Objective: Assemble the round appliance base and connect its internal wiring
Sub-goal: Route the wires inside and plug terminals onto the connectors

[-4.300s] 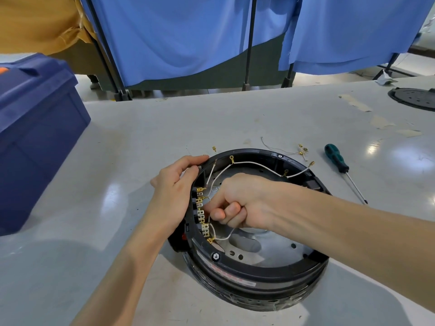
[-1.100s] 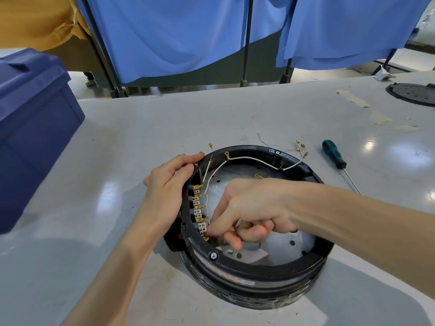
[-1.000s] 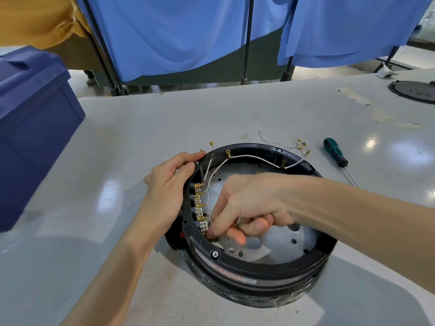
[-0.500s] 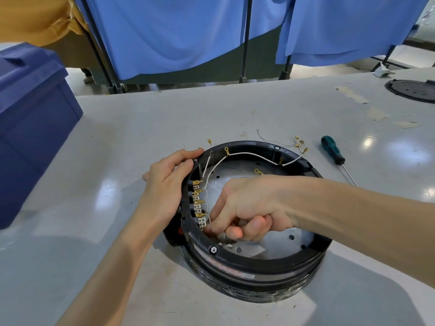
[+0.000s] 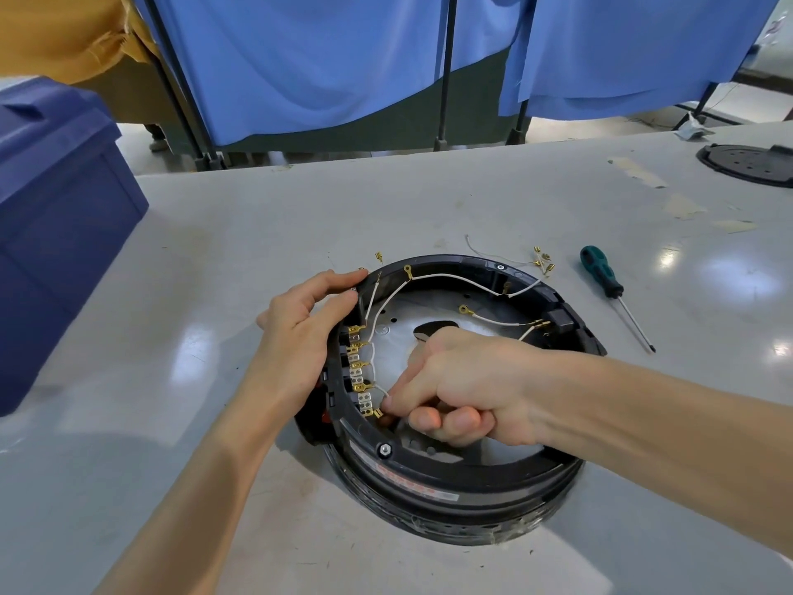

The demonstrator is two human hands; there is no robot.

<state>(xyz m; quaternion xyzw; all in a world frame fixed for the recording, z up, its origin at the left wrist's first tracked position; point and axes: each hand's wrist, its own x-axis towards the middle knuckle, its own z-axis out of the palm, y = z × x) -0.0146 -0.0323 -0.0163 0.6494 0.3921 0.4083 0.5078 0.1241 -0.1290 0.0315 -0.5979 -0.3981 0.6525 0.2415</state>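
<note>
1 wire terminal (image 5: 377, 413) pinched in right fingers (image 5: 397, 399); left fingers (image 5: 339, 300) grip base rim (image 5: 429, 468).

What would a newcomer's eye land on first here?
The black round base sits mid-table, open side up. Inside it the right hand pinches a white wire at the brass terminals on its left wall, while the left hand holds the rim there. A green screwdriver lies to its right.
</note>
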